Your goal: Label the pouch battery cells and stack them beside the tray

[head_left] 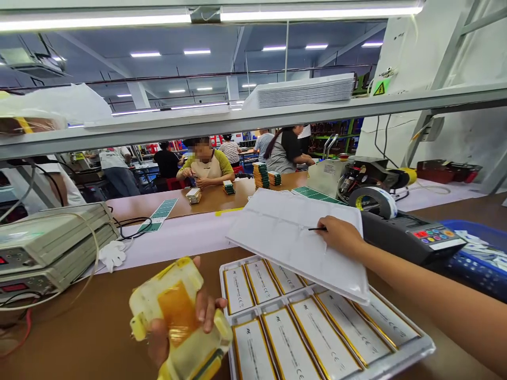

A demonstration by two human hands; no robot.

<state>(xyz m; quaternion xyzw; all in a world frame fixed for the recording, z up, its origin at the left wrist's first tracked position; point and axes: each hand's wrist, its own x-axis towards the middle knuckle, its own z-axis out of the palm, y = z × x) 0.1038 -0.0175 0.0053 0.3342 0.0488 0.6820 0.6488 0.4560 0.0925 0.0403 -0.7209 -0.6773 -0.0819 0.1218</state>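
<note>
My left hand is wrapped round a yellowish plastic fixture with a patch of orange tape in its middle; the fixture is tilted over the bench. My right hand is closed on a thin black stick-like tool, whose exact kind I cannot make out. Directly under that hand, a white plastic tray lies slanted over the back of a second tray. In the lower tray's compartments sit several flat white battery packs with gold edges and printed labels. The upper tray hides part of the back row.
Stacked grey instruments with cables stand on the left, beside a white glove. On the right are a black tape dispenser and a blue basket. A shelf crosses above the bench. A co-worker sits opposite.
</note>
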